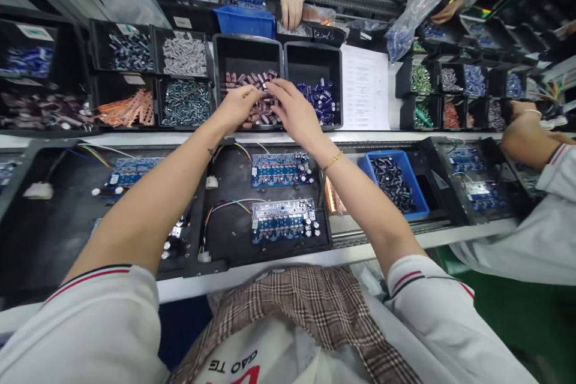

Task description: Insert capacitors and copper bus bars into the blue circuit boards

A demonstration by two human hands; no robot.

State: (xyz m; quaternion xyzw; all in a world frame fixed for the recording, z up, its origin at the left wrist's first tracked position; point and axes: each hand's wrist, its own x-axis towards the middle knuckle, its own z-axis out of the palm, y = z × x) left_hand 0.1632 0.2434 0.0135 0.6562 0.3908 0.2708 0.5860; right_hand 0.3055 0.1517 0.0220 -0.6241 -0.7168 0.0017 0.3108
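Both hands reach into a black bin (248, 48) that holds many brownish-purple cylindrical capacitors (258, 78). My left hand (237, 108) is over the bin's left part, its thumb and fingertips drawn together; whatever is between them is too small to make out. My right hand (294, 109) comes in over the bin's right edge, fingers stretched out and thumb apart, the fingertips touching the capacitors. Beside it, a second black bin (312, 57) contains dark blue capacitors (321, 99). Below my forearms, two blue circuit boards (282, 169) with coloured wires lie in a black tray (234, 240).
Bins of small parts (184, 55) and orange strips (128, 109) stand to the left. A printed sheet (365, 87) lies right of the bins. A blue box (396, 183) of black parts sits by my right forearm. Co-workers' hands (292, 3) work opposite and at right.
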